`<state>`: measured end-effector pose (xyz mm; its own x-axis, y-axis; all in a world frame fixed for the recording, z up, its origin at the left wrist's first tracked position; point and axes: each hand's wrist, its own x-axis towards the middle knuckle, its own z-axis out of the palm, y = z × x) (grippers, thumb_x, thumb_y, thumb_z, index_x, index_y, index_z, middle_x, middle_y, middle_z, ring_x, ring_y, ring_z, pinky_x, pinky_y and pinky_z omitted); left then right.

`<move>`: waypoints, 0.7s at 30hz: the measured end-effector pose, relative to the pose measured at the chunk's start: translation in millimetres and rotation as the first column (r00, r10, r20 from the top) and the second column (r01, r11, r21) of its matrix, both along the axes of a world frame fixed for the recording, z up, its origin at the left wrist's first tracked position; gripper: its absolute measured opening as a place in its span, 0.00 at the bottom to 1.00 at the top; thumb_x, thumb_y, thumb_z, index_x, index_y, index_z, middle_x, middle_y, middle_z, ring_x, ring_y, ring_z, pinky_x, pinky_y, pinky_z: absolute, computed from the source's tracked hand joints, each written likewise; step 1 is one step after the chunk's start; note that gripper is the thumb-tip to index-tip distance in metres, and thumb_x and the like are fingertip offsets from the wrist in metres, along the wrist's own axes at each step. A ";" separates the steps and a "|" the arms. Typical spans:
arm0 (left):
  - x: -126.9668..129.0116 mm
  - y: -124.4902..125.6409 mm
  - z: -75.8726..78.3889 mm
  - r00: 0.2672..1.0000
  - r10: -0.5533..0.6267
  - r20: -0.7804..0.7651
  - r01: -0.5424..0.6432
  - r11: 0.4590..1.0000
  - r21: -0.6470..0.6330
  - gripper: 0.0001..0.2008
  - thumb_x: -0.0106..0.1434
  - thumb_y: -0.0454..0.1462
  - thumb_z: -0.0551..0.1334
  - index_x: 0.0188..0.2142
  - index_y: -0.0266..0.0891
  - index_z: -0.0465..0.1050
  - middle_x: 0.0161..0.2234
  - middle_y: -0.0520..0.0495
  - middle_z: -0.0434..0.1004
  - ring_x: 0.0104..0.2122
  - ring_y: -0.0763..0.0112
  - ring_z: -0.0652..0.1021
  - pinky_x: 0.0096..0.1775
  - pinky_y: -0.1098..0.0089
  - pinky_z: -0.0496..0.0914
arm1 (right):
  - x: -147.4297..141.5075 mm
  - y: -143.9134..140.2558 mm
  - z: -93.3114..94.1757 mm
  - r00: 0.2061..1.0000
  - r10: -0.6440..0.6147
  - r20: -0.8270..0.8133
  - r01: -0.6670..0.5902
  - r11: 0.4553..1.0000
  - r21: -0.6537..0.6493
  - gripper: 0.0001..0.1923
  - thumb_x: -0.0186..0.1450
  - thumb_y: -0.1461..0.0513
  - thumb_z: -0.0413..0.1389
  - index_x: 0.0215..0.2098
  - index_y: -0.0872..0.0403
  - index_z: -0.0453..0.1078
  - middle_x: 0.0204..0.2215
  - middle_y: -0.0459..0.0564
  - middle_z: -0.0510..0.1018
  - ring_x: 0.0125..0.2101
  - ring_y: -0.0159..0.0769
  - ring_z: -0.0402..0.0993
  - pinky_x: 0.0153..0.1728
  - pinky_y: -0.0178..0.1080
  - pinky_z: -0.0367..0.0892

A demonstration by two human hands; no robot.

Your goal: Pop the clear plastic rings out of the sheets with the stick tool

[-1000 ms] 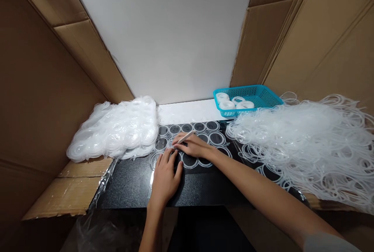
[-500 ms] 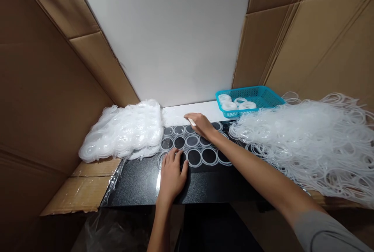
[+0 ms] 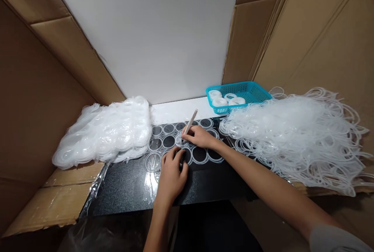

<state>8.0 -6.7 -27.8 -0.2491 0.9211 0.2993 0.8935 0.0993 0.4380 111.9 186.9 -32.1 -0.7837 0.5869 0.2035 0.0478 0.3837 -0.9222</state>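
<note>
Stick (image 3: 189, 124) in right hand (image 3: 201, 137) tilts tip-down, top pointing far-right

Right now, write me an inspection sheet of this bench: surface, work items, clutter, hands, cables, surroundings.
Surface: black speckled worktop, cardboard at its left edge.
Work items: clear sheet of joined rings lying flat on the worktop; thin pale stick, tilted, tip on the sheet.
Clutter: heap of stacked white rings on the left; loose tangle of clear rings on the right; turquoise basket holding a few white rings at the back.
Hands: left hand pressed on the sheet; right hand gripping the stick.
Cables: nothing seen.
Surroundings: cardboard walls on both sides, white panel behind.
</note>
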 end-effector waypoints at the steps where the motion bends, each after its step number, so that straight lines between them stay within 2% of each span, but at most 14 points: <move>1: 2.8 1.2 -1.6 1.000 -0.006 -0.019 0.005 1.000 -0.007 0.19 0.70 0.34 0.57 0.59 0.45 0.73 0.62 0.42 0.73 0.62 0.55 0.72 0.64 0.48 0.66 | -0.7 0.6 -0.5 1.000 -0.007 -0.011 0.006 1.000 -0.008 0.09 0.67 0.57 0.61 0.39 0.55 0.77 0.33 0.49 0.82 0.34 0.37 0.76 0.38 0.38 0.69; 6: 4.5 -1.5 -5.2 0.997 -0.021 -0.077 0.019 0.999 -0.034 0.21 0.73 0.36 0.55 0.63 0.46 0.70 0.65 0.42 0.70 0.65 0.55 0.70 0.66 0.46 0.65 | 0.4 0.1 -0.3 0.999 0.004 -0.035 -0.006 0.999 -0.050 0.08 0.67 0.59 0.61 0.38 0.56 0.79 0.35 0.51 0.84 0.36 0.39 0.80 0.42 0.39 0.72; 10: 2.1 -2.7 -4.4 0.995 -0.035 -0.098 0.030 0.998 -0.053 0.20 0.74 0.37 0.54 0.63 0.45 0.70 0.65 0.42 0.71 0.65 0.54 0.70 0.66 0.46 0.65 | 3.1 -3.1 1.6 0.999 0.009 -0.032 -0.009 1.000 -0.012 0.07 0.67 0.60 0.62 0.38 0.56 0.79 0.37 0.51 0.85 0.39 0.40 0.81 0.45 0.40 0.73; 14: 2.9 -1.6 -4.5 0.995 -0.037 -0.098 0.032 0.998 -0.054 0.20 0.74 0.37 0.54 0.63 0.45 0.70 0.65 0.41 0.71 0.64 0.54 0.70 0.65 0.45 0.65 | 4.2 -3.8 3.2 1.000 0.008 -0.020 -0.007 0.999 0.039 0.06 0.68 0.61 0.62 0.38 0.55 0.79 0.37 0.51 0.85 0.38 0.40 0.81 0.45 0.40 0.73; 21: 3.5 -1.9 -4.7 0.993 -0.044 -0.106 0.039 0.998 -0.045 0.20 0.74 0.37 0.55 0.62 0.46 0.72 0.63 0.42 0.71 0.64 0.54 0.70 0.65 0.47 0.66 | 4.6 -3.3 2.1 1.000 0.000 -0.010 0.001 0.998 0.056 0.06 0.69 0.61 0.61 0.39 0.56 0.80 0.37 0.51 0.85 0.38 0.39 0.82 0.43 0.38 0.73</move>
<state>11.5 -8.6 -32.5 -0.1793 0.9426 0.2819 0.9388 0.0782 0.3355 116.5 183.6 -30.1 -0.7810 0.5749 0.2440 0.0388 0.4346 -0.8998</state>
